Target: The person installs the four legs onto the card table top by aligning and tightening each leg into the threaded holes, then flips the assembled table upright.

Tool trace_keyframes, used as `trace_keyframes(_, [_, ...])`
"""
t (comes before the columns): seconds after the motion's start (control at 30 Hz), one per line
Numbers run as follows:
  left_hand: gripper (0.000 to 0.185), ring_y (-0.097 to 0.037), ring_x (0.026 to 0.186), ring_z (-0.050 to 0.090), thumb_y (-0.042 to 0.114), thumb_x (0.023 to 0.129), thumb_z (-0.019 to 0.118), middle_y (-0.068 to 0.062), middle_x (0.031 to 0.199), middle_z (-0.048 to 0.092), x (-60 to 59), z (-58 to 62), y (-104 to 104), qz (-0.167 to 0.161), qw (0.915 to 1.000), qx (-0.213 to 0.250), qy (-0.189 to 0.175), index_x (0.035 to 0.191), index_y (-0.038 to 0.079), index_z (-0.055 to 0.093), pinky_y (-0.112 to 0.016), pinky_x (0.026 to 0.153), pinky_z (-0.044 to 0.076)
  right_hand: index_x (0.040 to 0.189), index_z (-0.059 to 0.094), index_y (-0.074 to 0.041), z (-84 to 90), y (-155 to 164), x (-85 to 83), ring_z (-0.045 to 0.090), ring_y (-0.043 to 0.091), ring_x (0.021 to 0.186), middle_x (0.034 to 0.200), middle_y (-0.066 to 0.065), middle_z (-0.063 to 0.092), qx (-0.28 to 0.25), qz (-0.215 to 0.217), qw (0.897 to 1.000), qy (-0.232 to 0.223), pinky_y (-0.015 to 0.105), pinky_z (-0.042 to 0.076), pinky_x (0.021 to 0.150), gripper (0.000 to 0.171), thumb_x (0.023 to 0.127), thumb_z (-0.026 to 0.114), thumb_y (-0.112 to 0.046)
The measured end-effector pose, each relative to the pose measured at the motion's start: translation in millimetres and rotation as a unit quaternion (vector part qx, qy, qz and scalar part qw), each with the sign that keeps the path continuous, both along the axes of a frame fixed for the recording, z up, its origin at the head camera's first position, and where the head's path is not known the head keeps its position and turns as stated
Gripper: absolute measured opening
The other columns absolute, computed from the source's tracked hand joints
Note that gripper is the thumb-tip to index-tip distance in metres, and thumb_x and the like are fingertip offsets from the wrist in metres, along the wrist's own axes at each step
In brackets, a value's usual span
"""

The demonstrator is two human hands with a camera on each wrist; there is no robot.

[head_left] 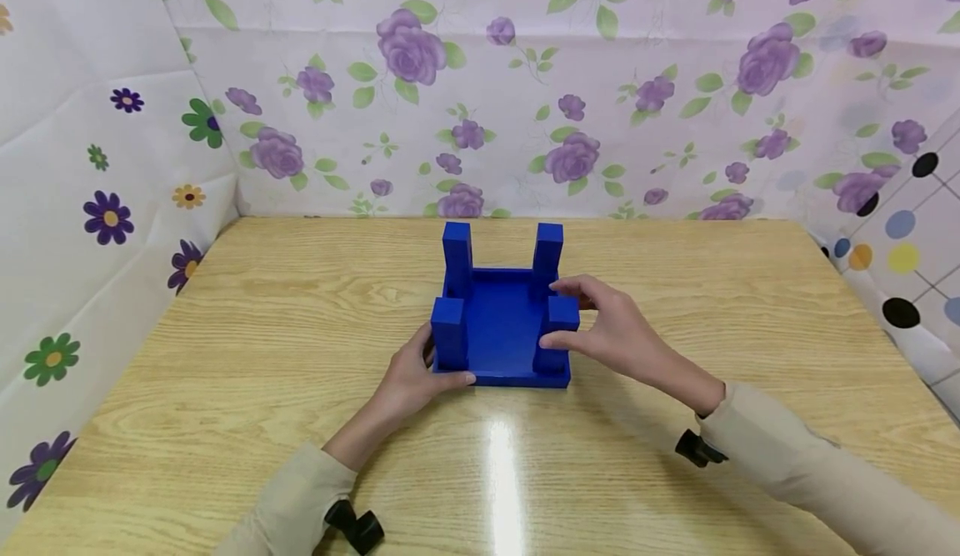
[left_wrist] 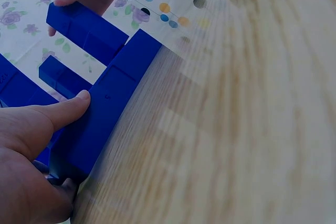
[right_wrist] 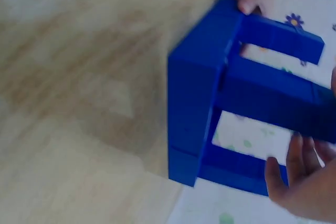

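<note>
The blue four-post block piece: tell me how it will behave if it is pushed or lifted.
The blue piece probably stays rigid: its edges look straight and blocky. Its flat base on the table suggests it slides, not rolls. The posts may be separate parts, so the right hand pinching one could pull it loose.

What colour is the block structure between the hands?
The block structure is solid blue, clearest in the head view.

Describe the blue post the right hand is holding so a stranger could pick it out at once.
On the wooden table stands a blue square base with four upright posts. It is the near-right post, the only one pinched by the right hand.
</note>
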State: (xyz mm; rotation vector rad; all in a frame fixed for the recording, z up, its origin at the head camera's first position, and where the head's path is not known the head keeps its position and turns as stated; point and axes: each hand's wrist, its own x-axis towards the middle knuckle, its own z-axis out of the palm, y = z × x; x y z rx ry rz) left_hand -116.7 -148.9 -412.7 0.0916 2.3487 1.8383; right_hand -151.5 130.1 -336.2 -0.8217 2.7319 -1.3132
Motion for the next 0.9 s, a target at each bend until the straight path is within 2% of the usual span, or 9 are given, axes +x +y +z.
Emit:
trace_keyframes(0.17, [0.096,-0.032,0.139,0.030,0.010,0.075,0.084,-0.017,0.151,0.035,-0.6,-0.1,1,0.000,1.0000,-0.003,0.000,0.152,0.007,0.027,-0.045,0.111,0.029,0.136,0.051,-0.002,7.7,14,-10.6,0.051,0.028,0.121,0.131,0.011,0.056,-0.024,0.085,0.993,-0.073,0.046,0.044,0.099,0.065,0.081,0.080,-0.018])
trace_keyframes(0.27, [0.096,-0.032,0.139,0.030,0.009,0.075,0.084,-0.017,0.151,0.035,-0.7,-0.1,1,0.000,1.0000,-0.002,0.000,0.152,0.007,0.028,-0.045,0.111,0.029,0.139,0.049,-0.004,10.2,22,-16.6,0.046,0.027,0.128,0.138,0.010,0.052,-0.048,0.142,0.982,-0.116,0.047,0.039,0.104,0.062,0.084,0.077,-0.013])
trace_keyframes(0.4, [0.096,-0.032,0.140,0.029,0.009,0.075,0.084,-0.017,0.151,0.034,-0.3,-0.2,1,0.001,1.0000,0.000,-0.001,0.152,0.006,0.027,-0.044,0.111,0.028,0.141,0.048,-0.006,10.8,27,-22.6,0.042,0.025,0.133,0.142,0.009,0.049,-0.080,0.185,0.966,-0.161,0.046,0.036,0.107,0.060,0.086,0.074,-0.009])
trace_keyframes(0.6, [0.096,-0.032,0.139,0.029,0.009,0.074,0.085,-0.017,0.151,0.035,0.0,-0.6,0,0.001,1.0000,-0.001,-0.001,0.152,0.006,0.028,-0.044,0.111,0.028,0.138,0.054,-0.012,11.7,27,-28.2,0.046,0.019,0.130,0.137,0.005,0.055,-0.086,0.204,0.955,-0.196,0.033,0.038,0.106,0.053,0.089,0.071,-0.010])
trace_keyframes(0.7, [0.096,-0.032,0.139,0.029,0.009,0.074,0.085,-0.017,0.151,0.035,0.0,-0.8,0,-0.001,1.0000,0.001,0.001,0.152,0.006,0.028,-0.044,0.111,0.028,0.136,0.056,-0.011,13.0,26,-29.4,0.052,0.019,0.123,0.133,0.005,0.058,-0.077,0.207,0.955,-0.199,0.029,0.044,0.097,0.050,0.089,0.071,-0.011])
trace_keyframes(0.83, [0.096,-0.032,0.139,0.030,0.009,0.075,0.085,-0.017,0.150,0.035,-0.2,-0.6,0,-0.003,1.0000,0.000,0.002,0.152,0.006,0.028,-0.044,0.111,0.028,0.136,0.056,-0.007,14.7,25,-31.4,0.054,0.017,0.118,0.132,0.006,0.059,-0.060,0.206,0.956,-0.200,0.028,0.046,0.089,0.049,0.090,0.070,-0.012])
trace_keyframes(0.9, [0.096,-0.032,0.139,0.030,0.010,0.075,0.085,-0.018,0.150,0.035,-0.2,-0.3,0,-0.002,1.0000,-0.001,0.002,0.152,0.006,0.028,-0.044,0.111,0.028,0.137,0.055,-0.005,14.9,24,-32.9,0.057,0.014,0.102,0.132,0.006,0.059,-0.050,0.206,0.957,-0.199,0.027,0.045,0.083,0.049,0.091,0.069,-0.013])
